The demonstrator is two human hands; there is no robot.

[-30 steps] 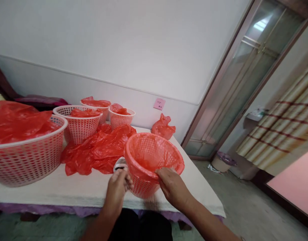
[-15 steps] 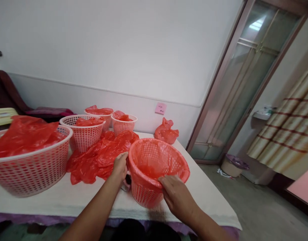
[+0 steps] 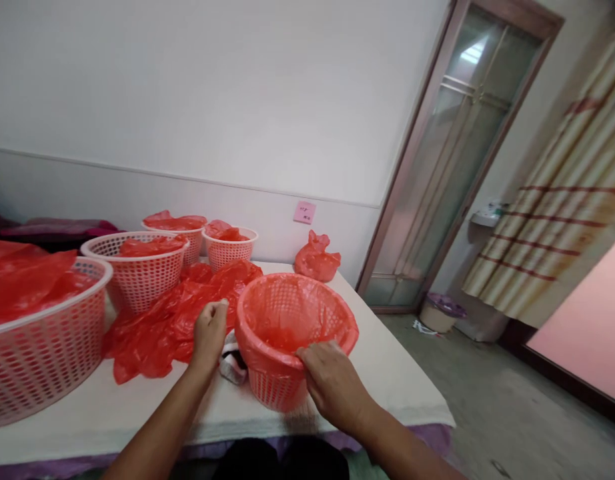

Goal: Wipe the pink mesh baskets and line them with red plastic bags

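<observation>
A plastic basket (image 3: 275, 385) with a holed wall stands in front of me, lined with a red plastic bag (image 3: 307, 303) folded over its rim. My right hand (image 3: 332, 383) grips the near side of that rim, thumb inside and fingers over the edge. Left of the basket, a little apart from it, my left hand (image 3: 211, 333) is raised with its fingers curled closed; nothing shows in them. Behind this hand lies a heap of red plastic bags (image 3: 172, 327). A grey, white and black cloth-like item (image 3: 232, 363) sits between hand and basket, partly hidden.
White baskets with red bags stand leftward: a large one (image 3: 42, 347), a medium one (image 3: 147, 273) and two smaller ones by the wall. A knotted red bag (image 3: 317, 259) rests at the table's (image 3: 382, 373) back right. On the floor stands a waste bin (image 3: 437, 313).
My left hand has let go of the basket's left rim and moved away to the left. The right hand keeps its grip at the near rim. My view has turned slightly right.
</observation>
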